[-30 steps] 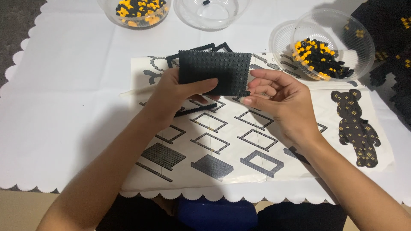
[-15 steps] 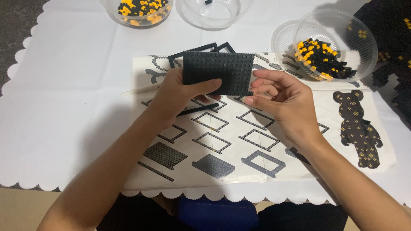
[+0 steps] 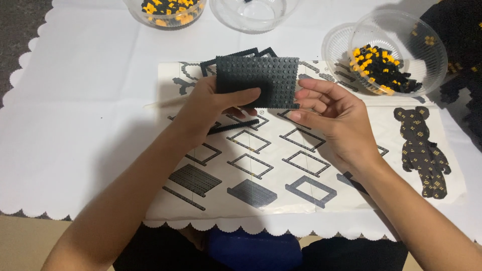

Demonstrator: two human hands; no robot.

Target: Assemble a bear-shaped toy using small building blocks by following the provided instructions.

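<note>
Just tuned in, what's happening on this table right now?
A person holds a black studded plate up over a printed instruction sheet. The left hand grips its lower left side; the right hand touches its right edge with the fingertips. A clear bowl of black and orange bricks stands to the right.

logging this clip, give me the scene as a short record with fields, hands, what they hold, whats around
left hand: left hand grips the black studded plate at its left side, thumb across the front
right hand: right hand open, fingertips at the plate's right edge
plate: held up above the instruction sheet, studs facing the camera
sheet: printed with frame diagrams and a bear figure, lying on the white scalloped cloth
bowls: clear bowl of black and orange bricks to the right; another bowl of bricks and a nearly empty clear bowl at the top
</note>
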